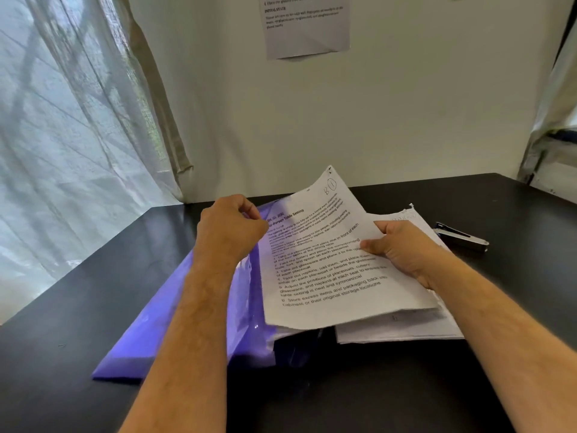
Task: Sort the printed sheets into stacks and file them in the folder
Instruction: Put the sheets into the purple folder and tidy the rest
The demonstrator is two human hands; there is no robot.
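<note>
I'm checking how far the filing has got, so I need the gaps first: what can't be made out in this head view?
- Purple folder: its inside is covered by the left hand and the raised printed sheet.
- Paper stack: its text is hidden under that sheet and the right hand.
- Left fingers: curled out of sight, so what they pinch is unclear.
- Wall notice: cut by the top edge, print too small.
- Stapler: details too small.

In the middle of the frame the right hand [402, 251] holds a printed sheet [324, 260] by its right edge, over a purple folder [187, 307] on the black table [406, 385]. The left hand [231, 229] pinches the sheet's left edge. A stapler [462, 237] lies at the right.
</note>
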